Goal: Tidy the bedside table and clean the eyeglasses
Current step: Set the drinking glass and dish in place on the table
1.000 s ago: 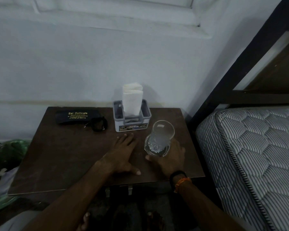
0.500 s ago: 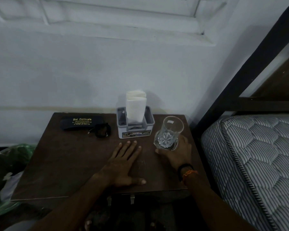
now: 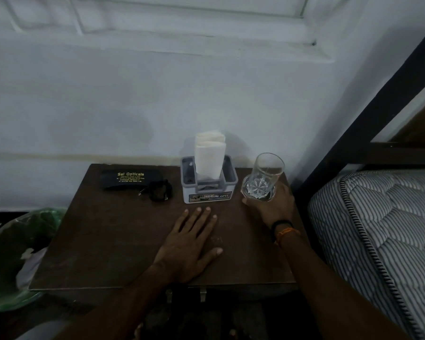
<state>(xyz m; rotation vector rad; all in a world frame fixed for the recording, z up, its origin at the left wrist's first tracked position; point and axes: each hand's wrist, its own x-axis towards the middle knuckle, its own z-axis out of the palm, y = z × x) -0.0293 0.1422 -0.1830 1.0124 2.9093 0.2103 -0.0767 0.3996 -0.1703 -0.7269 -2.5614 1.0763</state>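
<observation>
On the dark bedside table (image 3: 108,241), the left hand (image 3: 189,244) lies flat with fingers spread, holding nothing, while the right hand (image 3: 270,204) grips the base of a cut-glass tumbler (image 3: 263,177) at the back right corner. Folded black eyeglasses (image 3: 158,190), touching their Sai Opticals case (image 3: 129,179), look light and fragile, best lifted by the frame.

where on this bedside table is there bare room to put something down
Free: the bedside table's front-left, below the glasses case and eyeglasses, left of the left hand. Crowded: the back edge, with tissue holder and the drinking glass in the right hand.
</observation>
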